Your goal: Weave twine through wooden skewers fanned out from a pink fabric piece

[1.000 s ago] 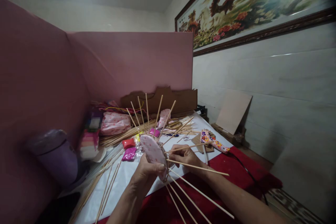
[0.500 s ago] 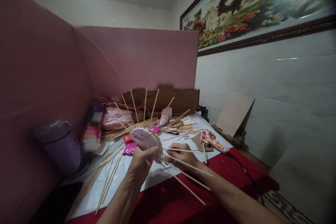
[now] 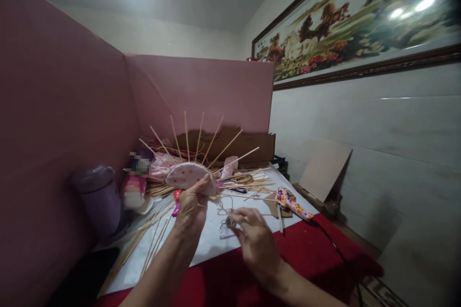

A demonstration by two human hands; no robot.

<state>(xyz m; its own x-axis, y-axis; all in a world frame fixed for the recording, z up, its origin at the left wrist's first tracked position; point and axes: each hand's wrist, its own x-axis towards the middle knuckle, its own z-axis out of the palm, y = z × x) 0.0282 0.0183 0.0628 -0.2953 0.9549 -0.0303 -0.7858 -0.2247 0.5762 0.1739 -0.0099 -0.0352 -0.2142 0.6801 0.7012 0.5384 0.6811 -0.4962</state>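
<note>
My left hand (image 3: 190, 207) is closed on a fabric-covered oval base (image 3: 187, 174), pink with red dots, held up above the table. Several thin wooden sticks (image 3: 216, 140) fan up and outward from its rim. Below and to the right, my right hand (image 3: 252, 234) pinches a thin strand of twine (image 3: 226, 211) that runs up towards the base's right edge. Both hands hover over the white sheet (image 3: 212, 242) on the red tablecloth (image 3: 309, 249).
A pile of loose sticks (image 3: 154, 235) lies on the sheet at left, more behind. A flower-patterned glue gun (image 3: 291, 201) rests at right with a black cord. A purple lidded pot (image 3: 99, 196), pink partition boards (image 3: 198, 91), cardboard pieces and fabric bits ring the table.
My left hand has turned the base so its dotted face points up and the sticks fan upward. My right hand has dropped away from the sticks and now pulls the twine.
</note>
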